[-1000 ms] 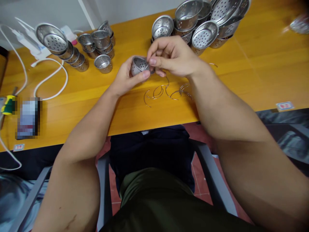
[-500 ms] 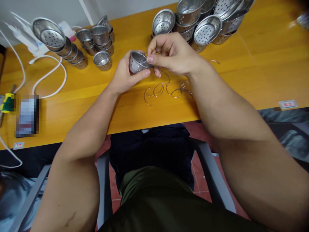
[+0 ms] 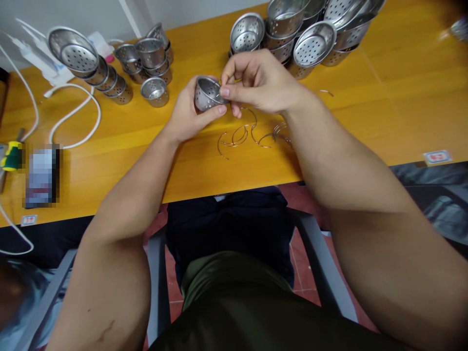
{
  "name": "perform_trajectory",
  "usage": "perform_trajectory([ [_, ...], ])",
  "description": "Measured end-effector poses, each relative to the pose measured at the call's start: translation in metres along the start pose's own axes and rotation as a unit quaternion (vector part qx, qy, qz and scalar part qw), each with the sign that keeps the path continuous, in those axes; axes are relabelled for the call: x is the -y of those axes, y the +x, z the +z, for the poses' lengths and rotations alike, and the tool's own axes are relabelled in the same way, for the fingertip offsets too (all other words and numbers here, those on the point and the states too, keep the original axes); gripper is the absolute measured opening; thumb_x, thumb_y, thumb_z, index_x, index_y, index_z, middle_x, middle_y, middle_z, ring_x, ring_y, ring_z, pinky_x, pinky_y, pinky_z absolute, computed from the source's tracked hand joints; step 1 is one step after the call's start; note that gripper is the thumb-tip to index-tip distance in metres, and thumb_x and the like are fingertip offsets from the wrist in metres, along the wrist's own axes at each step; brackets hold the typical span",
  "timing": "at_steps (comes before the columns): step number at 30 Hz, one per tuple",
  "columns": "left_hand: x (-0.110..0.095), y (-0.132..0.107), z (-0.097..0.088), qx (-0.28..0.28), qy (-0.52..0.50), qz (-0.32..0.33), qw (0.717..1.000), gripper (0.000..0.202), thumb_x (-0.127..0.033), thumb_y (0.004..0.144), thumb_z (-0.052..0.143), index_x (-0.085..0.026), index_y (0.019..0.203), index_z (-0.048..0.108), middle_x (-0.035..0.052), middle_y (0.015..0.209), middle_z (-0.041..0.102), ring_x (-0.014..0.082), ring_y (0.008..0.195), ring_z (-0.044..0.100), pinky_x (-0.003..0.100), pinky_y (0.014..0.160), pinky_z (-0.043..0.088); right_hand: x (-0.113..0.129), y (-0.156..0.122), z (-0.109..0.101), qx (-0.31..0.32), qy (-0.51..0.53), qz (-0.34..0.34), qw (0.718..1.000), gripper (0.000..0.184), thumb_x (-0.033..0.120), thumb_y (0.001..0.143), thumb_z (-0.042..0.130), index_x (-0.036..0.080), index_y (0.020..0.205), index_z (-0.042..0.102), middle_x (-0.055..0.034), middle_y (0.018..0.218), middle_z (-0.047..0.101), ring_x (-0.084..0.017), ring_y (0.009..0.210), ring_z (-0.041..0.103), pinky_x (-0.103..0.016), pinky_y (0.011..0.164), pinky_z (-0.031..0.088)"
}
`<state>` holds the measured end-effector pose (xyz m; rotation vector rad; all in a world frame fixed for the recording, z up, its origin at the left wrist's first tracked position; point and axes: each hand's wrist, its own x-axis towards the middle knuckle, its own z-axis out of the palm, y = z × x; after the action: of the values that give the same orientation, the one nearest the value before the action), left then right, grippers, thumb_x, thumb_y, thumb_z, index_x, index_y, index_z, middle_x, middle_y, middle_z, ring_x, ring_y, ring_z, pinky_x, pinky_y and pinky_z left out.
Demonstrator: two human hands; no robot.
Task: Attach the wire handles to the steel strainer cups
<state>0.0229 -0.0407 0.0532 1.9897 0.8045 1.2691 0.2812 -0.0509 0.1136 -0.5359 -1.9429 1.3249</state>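
A small perforated metal cup (image 3: 207,96) lies tilted in my left hand (image 3: 186,113), its mouth facing up and to the right. The thumb runs along the cup's near side, while the other fingers are mostly hidden behind it. At the right side of the rim, my right hand (image 3: 252,80) pinches with thumb and forefinger. Whatever is between those fingertips is too small and covered to make out. Several thin, curved pieces of copper-coloured wire (image 3: 239,139) lie on the table below my hands.
Stacks of perforated cups (image 3: 151,53) stand at the back left, beside a taller leaning stack (image 3: 106,80). Larger perforated cups (image 3: 285,22) are piled at the back right. A white cable (image 3: 97,114), a phone (image 3: 41,175) and a green-yellow handle (image 3: 12,155) lie at left.
Both hands and the cup have shifted very slightly left; the grip looks the same. A blurred shape at the lower left edge has moved further into view.
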Motion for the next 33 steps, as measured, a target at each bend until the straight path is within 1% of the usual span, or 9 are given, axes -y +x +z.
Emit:
perform_trajectory([
  [10, 0.007, 0.001, 0.0, -0.01, 0.007, -0.003, 1.0, 0.066, -0.07, 0.072, 0.113, -0.039, 0.117, 0.076, 0.0054, 0.12, 0.085, 0.0427, 0.116, 0.082, 0.067, 0.11, 0.07, -0.002, 0.0, -0.002, 0.014, -0.004, -0.011, 1.0, 0.049, 0.061, 0.097, 0.11, 0.026, 0.106, 0.077, -0.001, 0.088, 0.076, -0.02, 0.067, 0.074, -0.033, 0.061, 0.056],
  [14, 0.02, 0.003, 0.002, -0.037, 0.013, 0.003, 0.999, 0.082, -0.091, 0.07, 0.109, -0.04, 0.121, 0.072, 0.0033, 0.12, 0.083, 0.0397, 0.115, 0.079, 0.064, 0.105, 0.067, -0.009, 0.003, -0.001, -0.02, -0.023, -0.019, 0.999, 0.046, 0.059, 0.097, 0.107, 0.027, 0.111, 0.077, -0.0002, 0.089, 0.075, -0.019, 0.064, 0.067, -0.034, 0.061, 0.053],
  [19, 0.056, 0.012, -0.004, -0.1, 0.048, -0.002, 0.994, 0.102, -0.112, 0.065, 0.099, -0.041, 0.127, 0.062, -0.0031, 0.123, 0.077, 0.0282, 0.116, 0.068, 0.058, 0.111, 0.058, -0.028, 0.007, 0.002, -0.106, -0.085, -0.073, 0.988, 0.037, 0.038, 0.104, 0.098, 0.028, 0.128, 0.071, 0.0001, 0.106, 0.073, -0.015, 0.063, 0.054, -0.033, 0.057, 0.045],
  [22, 0.066, 0.014, -0.011, -0.134, 0.041, 0.0, 0.99, 0.1, -0.103, 0.053, 0.104, -0.044, 0.121, 0.062, -0.0006, 0.119, 0.077, 0.036, 0.114, 0.07, 0.066, 0.108, 0.057, -0.039, 0.007, 0.003, -0.091, -0.144, -0.055, 0.984, 0.027, 0.026, 0.104, 0.094, 0.027, 0.123, 0.075, 0.0007, 0.106, 0.074, -0.015, 0.067, 0.054, -0.03, 0.061, 0.042],
  [24, 0.061, 0.013, -0.015, -0.091, 0.048, 0.01, 0.995, 0.083, -0.094, 0.063, 0.1, -0.049, 0.123, 0.063, 0.001, 0.122, 0.077, 0.0407, 0.121, 0.071, 0.069, 0.109, 0.056, -0.045, 0.008, 0.004, -0.074, -0.15, -0.032, 0.985, 0.028, 0.021, 0.103, 0.092, 0.027, 0.125, 0.076, 0.0027, 0.1, 0.075, -0.015, 0.069, 0.057, -0.029, 0.063, 0.043],
  [26, 0.05, 0.01, -0.016, -0.017, 0.079, 0.002, 0.997, 0.07, -0.085, 0.079, 0.094, -0.047, 0.13, 0.064, 0.0016, 0.126, 0.078, 0.0392, 0.135, 0.067, 0.067, 0.115, 0.054, -0.05, 0.009, 0.005, -0.056, -0.143, -0.02, 0.988, 0.025, 0.018, 0.105, 0.088, 0.027, 0.125, 0.077, 0.0037, 0.094, 0.074, -0.016, 0.071, 0.06, -0.029, 0.066, 0.045],
  [28, 0.038, 0.007, -0.016, 0.016, 0.099, -0.011, 0.995, 0.066, -0.079, 0.088, 0.092, -0.043, 0.136, 0.064, 0.0025, 0.13, 0.079, 0.0378, 0.143, 0.063, 0.065, 0.121, 0.052, -0.052, 0.01, 0.007, -0.037, -0.134, -0.016, 0.99, 0.02, 0.015, 0.106, 0.084, 0.026, 0.122, 0.078, 0.0034, 0.091, 0.074, -0.016, 0.072, 0.063, -0.029, 0.067, 0.046],
  [30, 0.034, 0.006, -0.016, -0.013, 0.097, -0.01, 0.995, 0.07, -0.077, 0.085, 0.095, -0.044, 0.139, 0.063, 0.003, 0.134, 0.078, 0.039, 0.139, 0.066, 0.067, 0.12, 0.054, -0.049, 0.01, 0.008, -0.038, -0.125, -0.019, 0.991, 0.02, 0.013, 0.105, 0.083, 0.025, 0.12, 0.076, 0.0031, 0.093, 0.074, -0.016, 0.072, 0.064, -0.028, 0.067, 0.047],
  [33, 0.048, 0.007, -0.017, -0.063, 0.091, 0.007, 0.994, 0.077, -0.078, 0.076, 0.1, -0.049, 0.137, 0.063, 0.0022, 0.135, 0.076, 0.0416, 0.13, 0.069, 0.072, 0.115, 0.056, -0.039, 0.007, 0.009, -0.086, -0.123, -0.041, 0.988, 0.032, 0.013, 0.104, 0.086, 0.027, 0.127, 0.068, 0.0043, 0.099, 0.072, -0.015, 0.073, 0.061, -0.027, 0.067, 0.047],
])
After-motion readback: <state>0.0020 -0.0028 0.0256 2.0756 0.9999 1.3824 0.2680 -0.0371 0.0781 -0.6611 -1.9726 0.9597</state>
